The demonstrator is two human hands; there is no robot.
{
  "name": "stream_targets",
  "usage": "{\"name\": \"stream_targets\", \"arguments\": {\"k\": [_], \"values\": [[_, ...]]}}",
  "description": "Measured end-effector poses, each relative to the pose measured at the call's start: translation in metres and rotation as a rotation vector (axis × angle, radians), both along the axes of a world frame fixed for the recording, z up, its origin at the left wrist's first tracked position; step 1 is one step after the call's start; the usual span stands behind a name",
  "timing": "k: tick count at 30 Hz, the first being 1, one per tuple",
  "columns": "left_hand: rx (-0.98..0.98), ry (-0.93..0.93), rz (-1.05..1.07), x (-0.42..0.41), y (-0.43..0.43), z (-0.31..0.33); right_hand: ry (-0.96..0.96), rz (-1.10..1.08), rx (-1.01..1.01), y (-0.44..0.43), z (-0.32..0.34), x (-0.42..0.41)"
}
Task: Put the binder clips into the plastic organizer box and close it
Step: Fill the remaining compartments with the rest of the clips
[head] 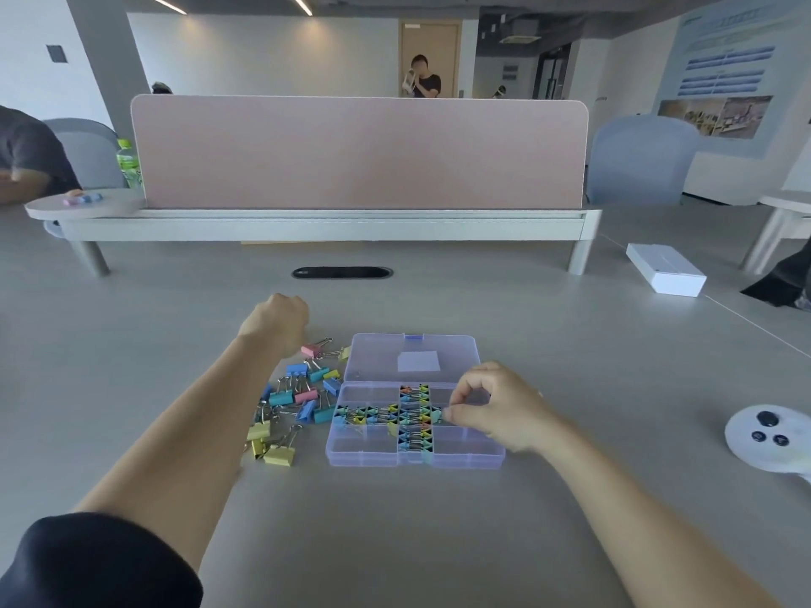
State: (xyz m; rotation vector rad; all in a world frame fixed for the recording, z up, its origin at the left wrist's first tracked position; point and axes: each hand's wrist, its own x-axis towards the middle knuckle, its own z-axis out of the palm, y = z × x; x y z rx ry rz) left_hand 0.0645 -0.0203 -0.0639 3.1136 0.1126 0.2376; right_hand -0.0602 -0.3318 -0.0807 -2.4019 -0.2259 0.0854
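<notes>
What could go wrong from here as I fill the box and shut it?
The loose clips left of the box look bulkier than the small clips already inside; their wire handles may stand above the dividers and block the lid.
The middle compartments look packed, so adding more there could spill some.
The left hand is by the pile; a careless sweep could scatter it.
</notes>
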Motion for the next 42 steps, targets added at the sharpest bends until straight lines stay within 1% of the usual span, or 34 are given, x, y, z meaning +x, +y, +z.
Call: {"name": "stream_targets", "arguments": {"k": [3, 6, 8, 9, 11, 13, 16, 19, 22, 25, 27, 31, 34, 37, 39, 42], "values": [[-0.001, -0.016, -0.068, -0.008, 0.002, 0.002, 0.006, 0.004, 0.016, 0.000, -0.001, 0.001], [-0.062, -0.139, -0.128, -0.026, -0.006, 0.012, 0.003, 0.003, 0.025, 0.001, -0.001, -0.001], [-0.140, -0.280, -0.175, -0.040, -0.012, 0.021, -0.002, -0.003, 0.022, 0.001, -0.001, -0.002], [-0.211, -0.346, -0.191, -0.048, -0.015, 0.024, -0.006, -0.009, 0.016, 0.001, -0.001, -0.002], [-0.380, -0.387, -0.203, -0.069, -0.031, 0.031, -0.017, -0.023, -0.014, 0.000, 0.000, -0.002], [-0.537, -0.322, -0.245, -0.095, -0.054, 0.036, -0.029, -0.034, -0.041, 0.001, 0.002, -0.005], [-0.743, -0.162, -0.368, -0.129, -0.093, 0.038, -0.041, -0.036, -0.039, 0.002, 0.003, -0.008], [-0.894, -0.076, -0.508, -0.149, -0.120, 0.030, -0.061, -0.037, -0.013, 0.003, 0.000, -0.009], [-0.888, -0.117, -0.576, -0.160, -0.133, 0.013, -0.078, -0.031, 0.020, 0.003, -0.003, -0.007], [-0.786, -0.152, -0.635, -0.162, -0.134, -0.002, -0.079, -0.022, -0.002, 0.002, -0.003, -0.006], [-0.713, -0.168, -0.647, -0.160, -0.133, -0.007, -0.088, -0.017, 0.000, 0.002, -0.002, -0.007], [-0.676, -0.223, -0.634, -0.157, -0.134, -0.009, -0.083, -0.015, 0.015, 0.002, -0.004, -0.008], [-0.685, -0.235, -0.609, -0.154, -0.132, -0.012, -0.136, -0.016, 0.074, 0.000, -0.003, -0.009], [-0.691, -0.253, -0.613, -0.153, -0.132, -0.013, -0.229, -0.058, 0.188, -0.004, 0.004, -0.013], [-0.685, -0.261, -0.616, -0.153, -0.132, -0.013, -0.285, -0.012, 0.270, -0.003, 0.009, -0.018], [-0.648, -0.286, -0.598, -0.153, -0.132, -0.013, -0.286, 0.093, 0.292, 0.002, 0.008, -0.021]]}}
